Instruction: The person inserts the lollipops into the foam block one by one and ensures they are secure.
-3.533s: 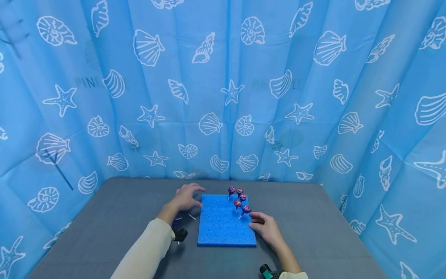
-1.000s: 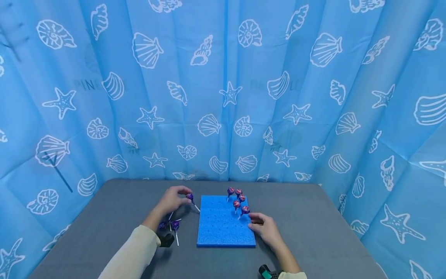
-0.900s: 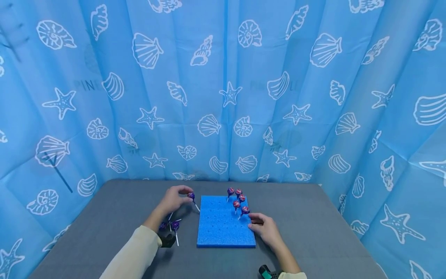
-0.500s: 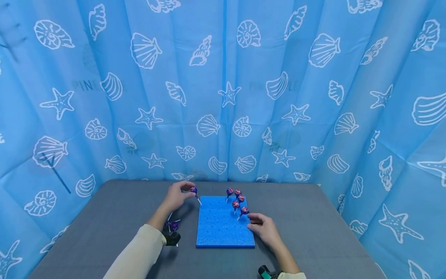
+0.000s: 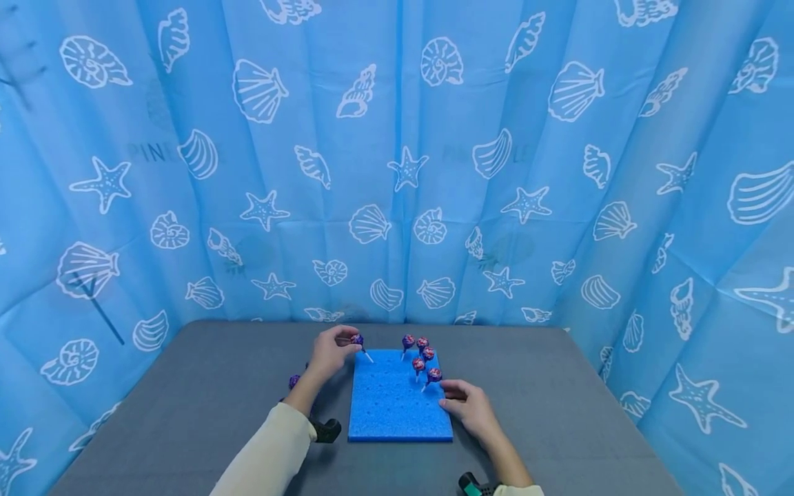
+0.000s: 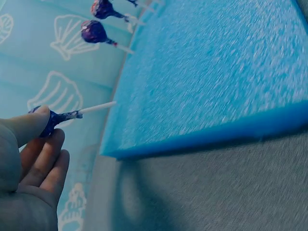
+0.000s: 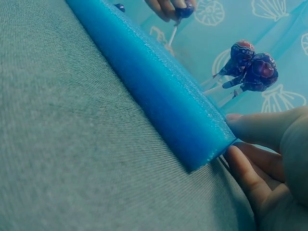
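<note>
In the head view my left hand (image 5: 329, 351) pinches a purple-wrapped lollipop (image 5: 357, 339) by its head, over the back left corner of a blue foam board (image 5: 397, 413). Its white stick slants down to the right. The left wrist view shows thumb and fingers round the wrapped lollipop head (image 6: 52, 120), the stick tip overlapping the board's edge. Several red-and-purple lollipops (image 5: 434, 375) stand in the board's back right part, some tilted. My right hand (image 5: 474, 410) holds the board's right edge, thumb (image 7: 260, 127) on one side and fingers (image 7: 250, 178) on the other.
A loose purple lollipop (image 5: 294, 380) lies on the grey tabletop (image 5: 546, 399) left of the board, partly behind my left forearm. Small holes dot the foam. A blue shell-print curtain (image 5: 397, 172) hangs behind the table.
My left hand, without a lollipop 3.5 s ago, has since taken one from the left and carried it rightward over the board's back left corner. My right hand stays at the edge.
</note>
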`<state>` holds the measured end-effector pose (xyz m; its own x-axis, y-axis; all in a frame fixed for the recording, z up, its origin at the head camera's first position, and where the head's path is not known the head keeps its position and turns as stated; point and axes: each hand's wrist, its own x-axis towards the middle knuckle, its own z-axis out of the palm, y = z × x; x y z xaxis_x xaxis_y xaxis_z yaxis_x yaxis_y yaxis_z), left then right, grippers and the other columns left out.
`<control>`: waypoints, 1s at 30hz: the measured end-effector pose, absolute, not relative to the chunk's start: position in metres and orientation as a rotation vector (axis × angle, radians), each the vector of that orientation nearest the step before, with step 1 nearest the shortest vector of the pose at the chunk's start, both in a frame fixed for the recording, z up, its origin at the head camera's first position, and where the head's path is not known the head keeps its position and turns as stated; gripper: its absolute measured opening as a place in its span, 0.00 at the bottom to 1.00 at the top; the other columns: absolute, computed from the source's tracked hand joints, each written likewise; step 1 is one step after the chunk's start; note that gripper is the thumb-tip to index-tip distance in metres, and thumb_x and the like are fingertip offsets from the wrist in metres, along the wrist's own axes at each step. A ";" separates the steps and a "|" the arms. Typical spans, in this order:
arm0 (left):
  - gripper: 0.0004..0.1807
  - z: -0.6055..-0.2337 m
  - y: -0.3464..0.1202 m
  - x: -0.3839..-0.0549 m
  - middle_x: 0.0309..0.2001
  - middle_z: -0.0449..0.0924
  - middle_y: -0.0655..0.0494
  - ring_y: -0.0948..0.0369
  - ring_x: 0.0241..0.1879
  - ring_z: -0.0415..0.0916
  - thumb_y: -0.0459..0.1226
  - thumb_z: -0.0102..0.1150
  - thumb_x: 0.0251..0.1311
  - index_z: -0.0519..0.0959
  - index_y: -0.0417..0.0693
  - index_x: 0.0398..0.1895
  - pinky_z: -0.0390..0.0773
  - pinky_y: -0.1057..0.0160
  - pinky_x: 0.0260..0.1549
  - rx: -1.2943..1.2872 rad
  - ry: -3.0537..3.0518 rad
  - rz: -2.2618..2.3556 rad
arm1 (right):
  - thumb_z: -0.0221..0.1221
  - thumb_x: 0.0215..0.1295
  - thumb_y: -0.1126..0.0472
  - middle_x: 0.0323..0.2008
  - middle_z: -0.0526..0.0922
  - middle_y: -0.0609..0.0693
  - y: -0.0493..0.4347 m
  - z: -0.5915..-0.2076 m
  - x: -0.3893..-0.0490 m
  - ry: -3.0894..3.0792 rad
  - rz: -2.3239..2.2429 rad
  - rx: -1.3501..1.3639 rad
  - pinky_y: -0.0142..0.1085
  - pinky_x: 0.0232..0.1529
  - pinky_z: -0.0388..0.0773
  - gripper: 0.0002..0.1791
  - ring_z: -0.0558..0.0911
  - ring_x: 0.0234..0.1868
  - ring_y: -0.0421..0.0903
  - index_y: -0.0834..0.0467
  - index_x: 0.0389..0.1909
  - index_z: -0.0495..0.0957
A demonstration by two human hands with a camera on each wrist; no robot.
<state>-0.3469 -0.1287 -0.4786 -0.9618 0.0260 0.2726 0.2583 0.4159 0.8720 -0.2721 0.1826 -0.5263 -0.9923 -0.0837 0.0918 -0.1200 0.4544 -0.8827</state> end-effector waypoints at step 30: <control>0.11 -0.485 -0.093 -0.347 0.41 0.80 0.56 0.56 0.44 0.79 0.31 0.66 0.59 0.82 0.47 0.46 0.78 0.52 0.46 -0.359 -2.568 -1.334 | 0.64 0.63 0.64 0.47 0.82 0.53 0.181 -0.528 -0.274 -2.648 1.589 0.174 0.46 0.49 0.78 0.16 0.80 0.47 0.50 0.60 0.52 0.80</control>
<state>-0.3474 -0.0931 -0.4848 -0.9447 0.1114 0.3083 0.3163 0.5571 0.7679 -0.2737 0.1813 -0.5284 -0.9925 -0.0716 0.0993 -0.1213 0.4659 -0.8765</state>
